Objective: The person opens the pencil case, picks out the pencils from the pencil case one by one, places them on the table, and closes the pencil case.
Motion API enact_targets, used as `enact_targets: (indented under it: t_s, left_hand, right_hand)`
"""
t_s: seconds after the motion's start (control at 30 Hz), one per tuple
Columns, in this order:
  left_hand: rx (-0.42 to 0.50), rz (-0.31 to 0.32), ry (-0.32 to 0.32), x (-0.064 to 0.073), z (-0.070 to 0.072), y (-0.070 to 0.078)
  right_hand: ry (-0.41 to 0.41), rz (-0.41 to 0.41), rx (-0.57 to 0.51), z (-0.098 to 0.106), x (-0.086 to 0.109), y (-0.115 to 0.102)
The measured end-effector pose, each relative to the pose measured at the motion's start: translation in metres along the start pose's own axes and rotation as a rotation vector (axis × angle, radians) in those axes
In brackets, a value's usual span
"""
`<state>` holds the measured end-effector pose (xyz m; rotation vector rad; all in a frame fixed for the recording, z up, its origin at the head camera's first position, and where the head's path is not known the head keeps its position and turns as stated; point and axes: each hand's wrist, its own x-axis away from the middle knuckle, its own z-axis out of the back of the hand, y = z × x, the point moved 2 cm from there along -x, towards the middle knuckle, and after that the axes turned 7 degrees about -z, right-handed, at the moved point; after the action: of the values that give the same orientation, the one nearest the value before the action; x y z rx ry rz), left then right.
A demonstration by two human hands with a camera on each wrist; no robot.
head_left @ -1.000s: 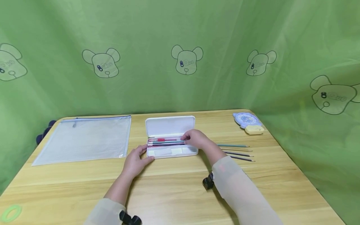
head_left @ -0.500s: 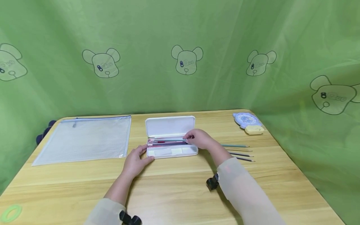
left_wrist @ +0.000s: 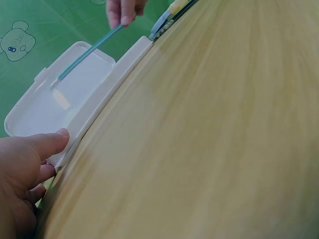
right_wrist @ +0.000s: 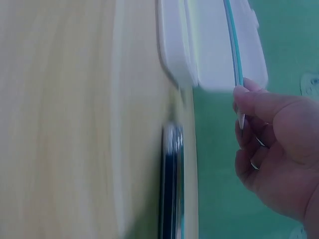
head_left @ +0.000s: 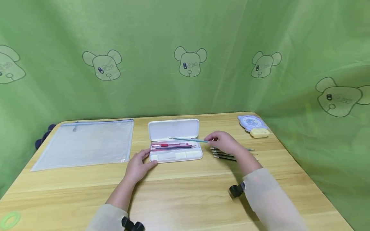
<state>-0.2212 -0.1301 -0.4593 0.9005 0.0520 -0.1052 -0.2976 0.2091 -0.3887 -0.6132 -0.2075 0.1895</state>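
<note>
A teal pencil (head_left: pixel 188 139) is pinched between the right hand's (head_left: pixel 225 142) thumb and fingers near its sharpened tip, its other end stretching over the white pencil case (head_left: pixel 189 157). The case lies with its lid raised, a red-capped pen (head_left: pixel 164 145) and darker pencils (head_left: pixel 174 148) inside. The left hand (head_left: pixel 138 165) grips the case's left end, thumb at the front corner. Below the right hand, more pencils (head_left: pixel 224 156) lie on the tabletop (head_left: pixel 179 186). A mesh zip pouch (head_left: pixel 86 144) lies to the left; a blue ear-shaped-rimmed disc (head_left: pixel 251 122) touches a yellow block (head_left: pixel 259 133) at far right.
</note>
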Motion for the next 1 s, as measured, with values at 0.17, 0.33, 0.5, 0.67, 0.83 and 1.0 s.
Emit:
enact_targets:
  t_s: [0.17, 0.33, 0.5, 0.67, 0.83, 1.0]
  left_hand:
    - [0.000, -0.002, 0.001, 0.000, 0.000, 0.000]
    - [0.000, 0.001, 0.003, 0.000, -0.001, -0.002]
    - [0.004, 0.003, 0.004, 0.000, -0.001, -0.001]
    - [0.002, 0.002, -0.001, 0.001, 0.000, 0.000]
    - [-0.007, 0.000, -0.006, 0.001, 0.000, 0.000]
    - [-0.014, 0.004, -0.008, 0.001, 0.000, 0.001]
  right_hand:
    - [0.033, -0.032, 0.002, 0.015, 0.019, 0.024]
    - [0.068, -0.029, 0.014, 0.027, 0.039, 0.050]
    - [0.092, -0.034, 0.052, 0.037, 0.060, 0.073]
    - [0.100, -0.044, 0.073, 0.042, 0.079, 0.093]
    - [0.100, -0.062, 0.075, 0.044, 0.095, 0.108]
    - [0.071, -0.107, 0.073, 0.045, 0.106, 0.118]
